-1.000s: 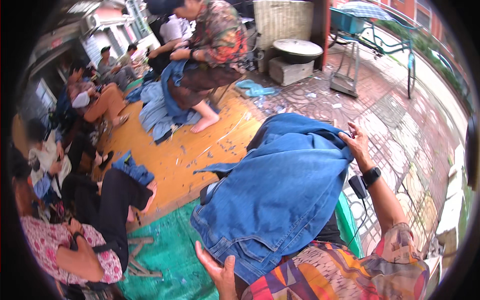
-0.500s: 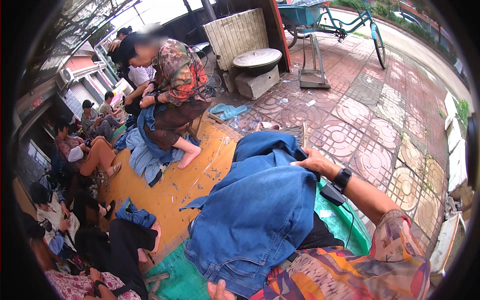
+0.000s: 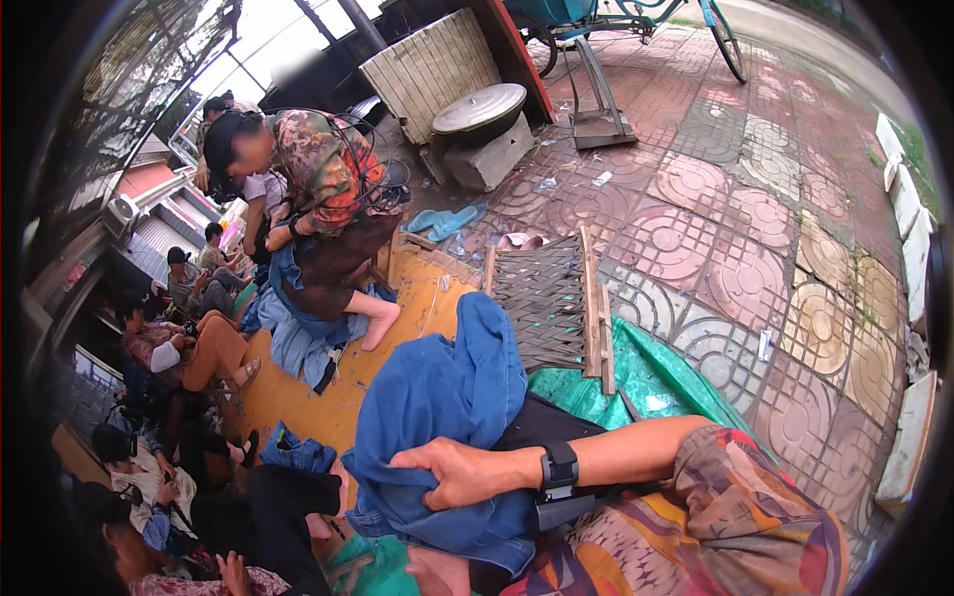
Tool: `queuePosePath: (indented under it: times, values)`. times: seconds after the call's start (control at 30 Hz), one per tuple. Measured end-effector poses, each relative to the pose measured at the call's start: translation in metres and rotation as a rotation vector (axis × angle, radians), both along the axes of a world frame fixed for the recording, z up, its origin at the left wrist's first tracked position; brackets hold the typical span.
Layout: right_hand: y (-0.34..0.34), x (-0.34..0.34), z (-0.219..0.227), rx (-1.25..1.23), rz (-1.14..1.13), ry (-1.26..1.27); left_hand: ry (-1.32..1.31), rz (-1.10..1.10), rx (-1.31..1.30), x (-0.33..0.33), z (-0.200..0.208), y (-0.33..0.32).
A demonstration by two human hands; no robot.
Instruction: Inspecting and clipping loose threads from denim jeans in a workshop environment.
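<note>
A blue denim garment (image 3: 437, 387) lies bunched over my lap, its upper part folded over toward the yellow board. My right hand (image 3: 452, 472), with a black band on its wrist, is closed on the cloth, thumb and fingers pinching a fold. Near the lower edge is my left hand (image 3: 437, 571), smeared and partly cut off beside the garment's lower end. Its fingers do not show clearly. Dark trousers (image 3: 547, 422) show beneath the cloth.
A wooden stool with a woven seat (image 3: 537, 308) stands ahead on a green sheet (image 3: 656, 372). The yellow board (image 3: 328, 397) carries thread scraps. Another person (image 3: 318, 179) bends over denim at far left, and several people sit along the left. A covered pot (image 3: 480, 109) rests on a block.
My right hand has swung left and down across the garment, gripping a fold. The denim is drawn together and off to the left, uncovering the woven stool. The view has shifted.
</note>
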State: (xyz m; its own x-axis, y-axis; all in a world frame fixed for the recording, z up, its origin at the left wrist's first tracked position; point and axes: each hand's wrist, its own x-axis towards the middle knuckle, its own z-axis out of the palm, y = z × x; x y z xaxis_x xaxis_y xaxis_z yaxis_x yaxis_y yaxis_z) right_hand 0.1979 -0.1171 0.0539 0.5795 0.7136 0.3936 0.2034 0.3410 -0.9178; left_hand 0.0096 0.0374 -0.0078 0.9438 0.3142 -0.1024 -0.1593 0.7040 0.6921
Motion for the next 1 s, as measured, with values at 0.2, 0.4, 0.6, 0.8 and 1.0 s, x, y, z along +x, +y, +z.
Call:
queuePosePath:
  times: [0.2,0.4,0.6,0.8,1.0]
  values:
    - [0.02,-0.021,0.027,0.027,0.255,-0.241,-0.056,-0.01,0.074,0.046,0.075,-0.015]
    - [-0.007,0.02,0.037,0.074,0.072,-0.113,0.133,-0.052,0.06,0.072,0.049,-0.003]
    - [-0.106,0.114,0.0,-0.179,-0.424,0.125,0.297,0.067,-0.132,0.058,0.076,0.017]
    - [-0.192,0.141,-0.072,-0.828,-0.757,-0.092,0.022,0.21,0.142,0.03,0.166,0.076]
    - [-0.209,0.136,-0.056,-0.437,-0.766,0.105,-0.097,0.285,0.422,0.041,0.252,0.097]
